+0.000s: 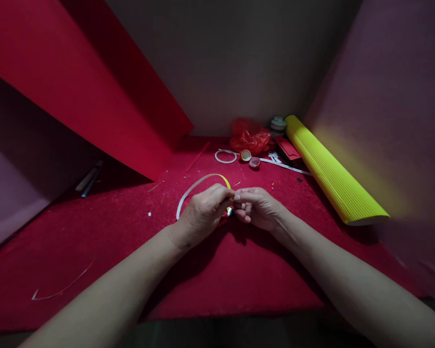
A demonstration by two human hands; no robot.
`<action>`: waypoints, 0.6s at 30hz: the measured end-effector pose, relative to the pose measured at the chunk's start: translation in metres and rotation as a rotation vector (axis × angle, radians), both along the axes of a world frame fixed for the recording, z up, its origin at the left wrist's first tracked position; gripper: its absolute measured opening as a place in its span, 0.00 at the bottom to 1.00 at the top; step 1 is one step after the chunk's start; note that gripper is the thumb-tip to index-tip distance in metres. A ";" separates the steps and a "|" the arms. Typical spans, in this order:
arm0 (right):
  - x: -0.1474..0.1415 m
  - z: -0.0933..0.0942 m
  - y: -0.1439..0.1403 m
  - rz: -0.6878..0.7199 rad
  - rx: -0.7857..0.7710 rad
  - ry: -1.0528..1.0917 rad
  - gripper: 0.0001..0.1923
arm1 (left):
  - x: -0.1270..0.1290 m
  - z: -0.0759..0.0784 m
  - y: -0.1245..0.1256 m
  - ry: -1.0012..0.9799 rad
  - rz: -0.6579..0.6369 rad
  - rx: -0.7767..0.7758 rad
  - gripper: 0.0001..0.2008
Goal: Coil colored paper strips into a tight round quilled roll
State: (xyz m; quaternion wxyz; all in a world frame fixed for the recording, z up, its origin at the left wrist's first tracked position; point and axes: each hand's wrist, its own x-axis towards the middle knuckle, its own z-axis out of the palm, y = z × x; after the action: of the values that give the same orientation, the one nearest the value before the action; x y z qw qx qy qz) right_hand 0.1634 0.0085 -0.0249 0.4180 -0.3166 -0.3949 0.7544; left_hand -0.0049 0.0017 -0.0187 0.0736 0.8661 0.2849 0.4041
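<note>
Down on the red felt surface [105, 251], littered with paper scraps, the left hand [203, 212] and right hand [255, 208] meet, both pinched on one end of a yellow-and-white paper strip [199, 182] that loops back over the felt. Behind lie a yellow corrugated roll [329, 174], a tape ring [225, 156], a crumpled red bag [249, 137] and a slanted red sheet [87, 92] against dim walls.

Your one camera sits on your head, looking forward and down, close over the red mat [94, 241]. Your forearms enter from the bottom edge, your hands meet near centre, and the back wall [232, 63] fills the top.
</note>
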 end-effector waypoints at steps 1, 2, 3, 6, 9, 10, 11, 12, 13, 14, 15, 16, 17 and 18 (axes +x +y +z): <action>0.000 0.000 0.000 0.002 0.001 0.003 0.08 | 0.001 0.000 0.000 -0.026 0.008 -0.017 0.06; 0.001 0.001 0.000 0.005 0.007 0.011 0.08 | 0.001 -0.001 0.000 -0.069 0.024 -0.054 0.08; 0.001 0.001 0.000 0.009 0.017 0.023 0.07 | 0.002 -0.001 0.001 -0.132 0.046 -0.112 0.11; 0.003 0.003 -0.001 0.023 0.060 0.085 0.07 | 0.003 0.001 0.002 -0.357 0.071 -0.401 0.15; 0.005 0.004 -0.002 0.033 0.071 0.148 0.09 | 0.005 0.005 0.001 -0.495 -0.029 -0.700 0.13; 0.006 0.004 -0.002 0.036 0.073 0.161 0.09 | 0.005 0.007 0.000 -0.510 -0.072 -0.762 0.12; 0.006 0.003 -0.002 0.039 0.075 0.170 0.09 | 0.005 0.008 -0.001 -0.523 -0.104 -0.796 0.11; 0.006 0.003 -0.002 0.043 0.078 0.177 0.09 | 0.006 0.010 -0.002 -0.533 -0.123 -0.808 0.11; 0.007 0.003 -0.002 0.047 0.079 0.182 0.09 | 0.006 0.011 -0.003 -0.540 -0.133 -0.801 0.09; 0.007 0.002 -0.002 0.052 0.079 0.186 0.09 | 0.006 0.012 -0.004 -0.546 -0.138 -0.777 0.08; 0.007 0.001 -0.001 0.060 0.076 0.187 0.09 | 0.006 0.013 -0.005 -0.550 -0.141 -0.739 0.07; 0.007 0.000 -0.001 0.067 0.075 0.190 0.09 | 0.007 0.013 -0.006 -0.540 -0.144 -0.687 0.06; 0.007 -0.001 -0.001 0.075 0.076 0.193 0.08 | 0.006 0.014 -0.007 -0.512 -0.146 -0.625 0.06; 0.007 -0.002 -0.001 0.083 0.078 0.196 0.08 | 0.006 0.014 -0.008 -0.475 -0.145 -0.557 0.05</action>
State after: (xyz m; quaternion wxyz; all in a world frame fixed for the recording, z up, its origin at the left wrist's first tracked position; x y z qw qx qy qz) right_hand 0.1706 0.0078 -0.0269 0.4352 -0.2080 -0.3939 0.7824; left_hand 0.0011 -0.0058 -0.0048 0.3987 0.7130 0.2968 0.4945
